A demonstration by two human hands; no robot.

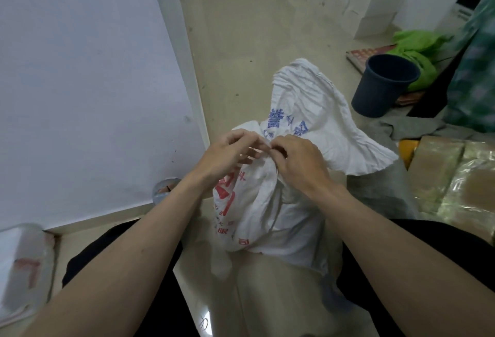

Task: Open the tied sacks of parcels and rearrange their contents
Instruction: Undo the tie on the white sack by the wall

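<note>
The left hand [230, 151] has its grip nearly closed, fingertips pinching at the tied neck of the white sack [270, 202]; the right hand [297, 161] meets it there, fingers curled tight on the same gathered cloth, though the tie itself is too small to make out; the sack stands on the floor [241, 41] between the person's knees, its loose top flopped away beyond the hands; further right stand a dark bucket [380, 90] and wrapped parcels [439, 165].
</note>
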